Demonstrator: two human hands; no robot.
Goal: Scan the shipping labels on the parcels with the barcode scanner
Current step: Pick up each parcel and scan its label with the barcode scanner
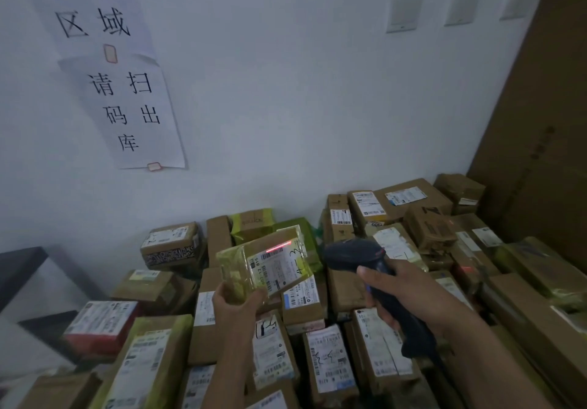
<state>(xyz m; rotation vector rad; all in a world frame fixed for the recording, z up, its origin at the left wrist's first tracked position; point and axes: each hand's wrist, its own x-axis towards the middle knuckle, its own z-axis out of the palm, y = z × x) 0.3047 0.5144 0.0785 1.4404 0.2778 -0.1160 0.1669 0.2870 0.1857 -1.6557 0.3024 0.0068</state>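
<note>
head view: left hand (236, 302) fingers (259, 297) grip parcel's (254, 264) lower edge.

Head cam: fwd-down, near parcels (327, 361), facing wall (286, 91).

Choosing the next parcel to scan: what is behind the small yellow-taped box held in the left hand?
A green plastic-wrapped parcel shows past its right edge, a brown cardboard box with a blue-marked label below it. The held box hides the rest.

held parcel (265, 262) left of scanner (365, 269), above parcel pile (327, 364).
</note>
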